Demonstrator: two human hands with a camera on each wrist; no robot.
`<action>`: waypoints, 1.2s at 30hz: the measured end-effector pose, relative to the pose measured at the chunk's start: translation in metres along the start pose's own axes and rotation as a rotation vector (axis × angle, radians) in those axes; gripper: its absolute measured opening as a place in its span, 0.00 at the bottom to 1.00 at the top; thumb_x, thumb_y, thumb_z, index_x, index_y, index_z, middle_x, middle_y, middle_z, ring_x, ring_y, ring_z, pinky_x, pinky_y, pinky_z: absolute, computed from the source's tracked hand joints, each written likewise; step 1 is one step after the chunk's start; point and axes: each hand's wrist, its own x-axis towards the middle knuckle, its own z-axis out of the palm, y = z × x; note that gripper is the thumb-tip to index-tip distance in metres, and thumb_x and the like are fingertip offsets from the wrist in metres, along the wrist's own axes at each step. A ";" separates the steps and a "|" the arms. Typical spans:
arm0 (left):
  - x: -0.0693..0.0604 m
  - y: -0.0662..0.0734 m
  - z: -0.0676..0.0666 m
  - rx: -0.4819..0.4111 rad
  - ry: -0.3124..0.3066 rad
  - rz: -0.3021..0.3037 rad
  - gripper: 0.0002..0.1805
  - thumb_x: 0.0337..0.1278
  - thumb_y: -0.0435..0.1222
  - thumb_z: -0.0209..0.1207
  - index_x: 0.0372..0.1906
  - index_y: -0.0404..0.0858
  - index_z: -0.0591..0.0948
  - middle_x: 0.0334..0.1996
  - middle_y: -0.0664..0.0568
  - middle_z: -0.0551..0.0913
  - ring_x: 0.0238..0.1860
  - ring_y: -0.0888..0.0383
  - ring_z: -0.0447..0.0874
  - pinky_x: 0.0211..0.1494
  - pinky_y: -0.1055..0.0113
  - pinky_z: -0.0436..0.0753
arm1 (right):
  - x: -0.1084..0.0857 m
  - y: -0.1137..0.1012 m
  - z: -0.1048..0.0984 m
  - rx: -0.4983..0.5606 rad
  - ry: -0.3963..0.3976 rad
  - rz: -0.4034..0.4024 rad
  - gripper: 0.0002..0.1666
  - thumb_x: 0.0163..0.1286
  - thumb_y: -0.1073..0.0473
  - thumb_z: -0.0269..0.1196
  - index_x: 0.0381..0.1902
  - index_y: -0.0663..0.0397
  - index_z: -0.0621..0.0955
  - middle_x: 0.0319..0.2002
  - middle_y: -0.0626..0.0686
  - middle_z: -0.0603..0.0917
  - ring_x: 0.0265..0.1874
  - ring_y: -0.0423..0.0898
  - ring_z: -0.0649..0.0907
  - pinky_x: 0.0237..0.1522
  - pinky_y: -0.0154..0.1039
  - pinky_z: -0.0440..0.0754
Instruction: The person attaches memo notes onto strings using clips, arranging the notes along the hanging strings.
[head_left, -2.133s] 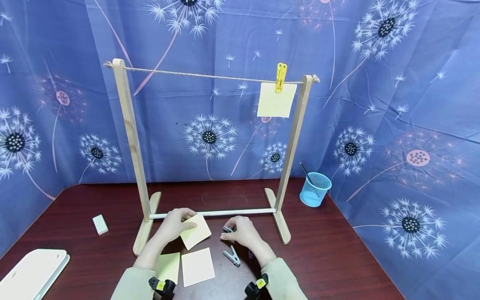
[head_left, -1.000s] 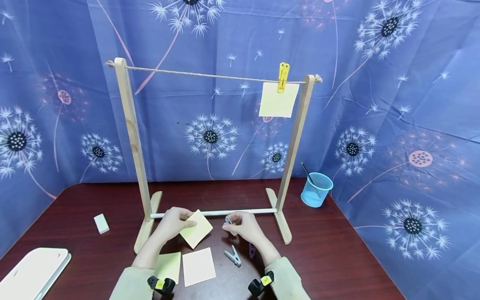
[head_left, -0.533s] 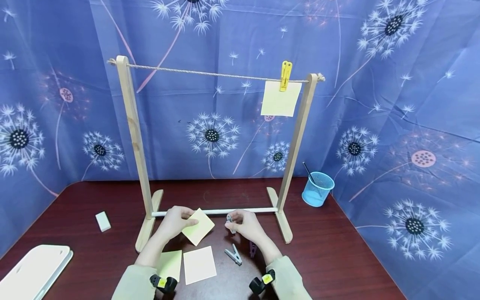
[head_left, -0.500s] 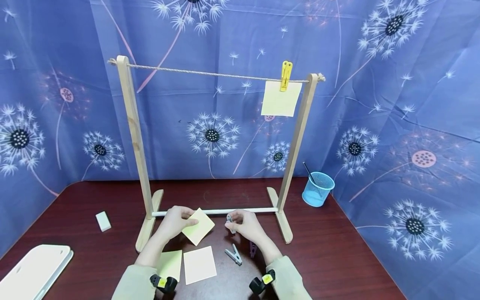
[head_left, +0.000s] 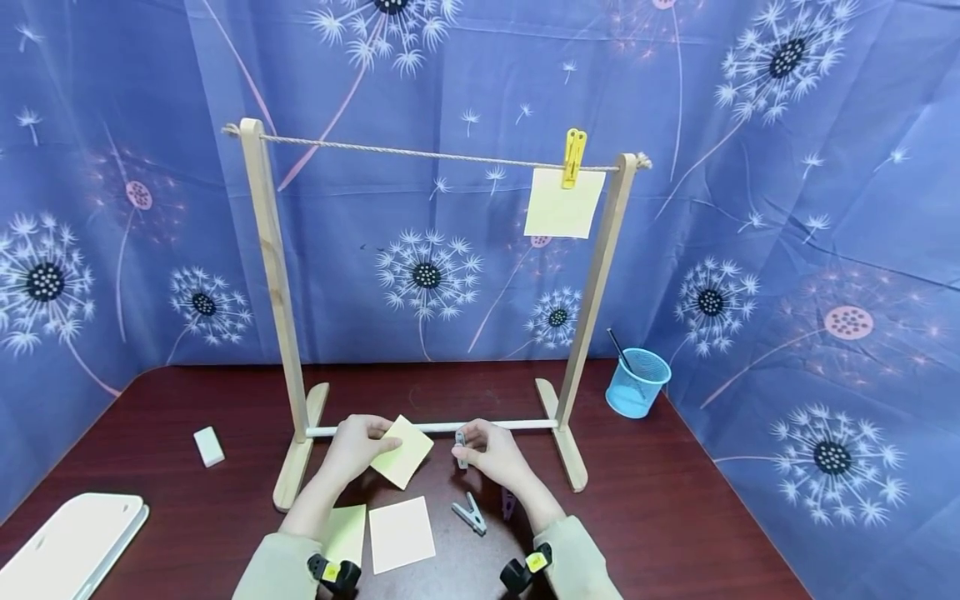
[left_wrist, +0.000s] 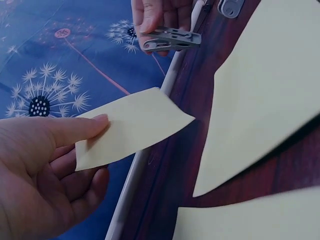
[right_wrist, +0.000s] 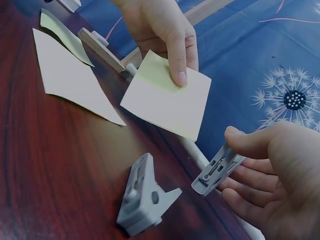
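Note:
My left hand [head_left: 355,450] pinches a yellow sticky note [head_left: 405,452] between thumb and fingers, holding it tilted above the table. A short gap to its right, my right hand [head_left: 491,452] pinches a grey clothespin [right_wrist: 217,170] by one end. A second grey clothespin [head_left: 470,513] lies on the table below, with a purple clothespin [head_left: 508,502] partly hidden by the right forearm. Two more notes lie near the left wrist: a yellow note [head_left: 347,533], partly covered by the arm, and a pale note [head_left: 402,534]. On the rope [head_left: 420,154], a yellow clothespin [head_left: 573,158] holds another note [head_left: 564,203].
A wooden frame [head_left: 276,275] carries the rope, with a white rod [head_left: 442,427] low behind the hands. To the right stands a blue mesh cup [head_left: 637,383] with a pen. At left lie a white block [head_left: 208,447] and a white case [head_left: 71,542].
The right hand has lifted the grey clothespin from the table and turned it more upright between its fingers. The left hand still holds its note, nearly in place. The head view has shifted slightly.

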 end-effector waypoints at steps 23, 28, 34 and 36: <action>0.024 0.012 0.010 0.035 0.183 0.090 0.14 0.49 0.34 0.70 0.41 0.29 0.86 0.36 0.41 0.89 0.39 0.47 0.88 0.45 0.54 0.82 | 0.016 -0.016 -0.026 0.033 0.056 -0.038 0.15 0.65 0.69 0.63 0.50 0.68 0.80 0.40 0.62 0.85 0.40 0.56 0.86 0.37 0.34 0.83; 0.032 0.015 0.006 0.014 0.171 0.102 0.14 0.50 0.33 0.70 0.42 0.30 0.86 0.36 0.41 0.89 0.39 0.48 0.88 0.44 0.56 0.82 | 0.022 -0.024 -0.036 0.021 0.085 -0.045 0.15 0.65 0.69 0.63 0.50 0.64 0.81 0.40 0.61 0.85 0.41 0.55 0.86 0.37 0.36 0.83; 0.038 0.031 -0.001 -0.093 0.179 0.083 0.15 0.49 0.33 0.70 0.42 0.28 0.86 0.36 0.39 0.89 0.38 0.49 0.88 0.38 0.65 0.82 | 0.032 -0.035 -0.050 -0.029 0.126 -0.105 0.16 0.64 0.69 0.64 0.51 0.63 0.81 0.38 0.59 0.86 0.37 0.50 0.86 0.33 0.31 0.79; 0.041 0.036 -0.003 -0.147 0.178 0.068 0.15 0.49 0.33 0.70 0.42 0.29 0.86 0.36 0.39 0.89 0.37 0.52 0.88 0.36 0.69 0.80 | 0.035 -0.040 -0.056 -0.031 0.146 -0.137 0.16 0.63 0.70 0.65 0.51 0.63 0.81 0.37 0.59 0.86 0.36 0.50 0.86 0.34 0.32 0.80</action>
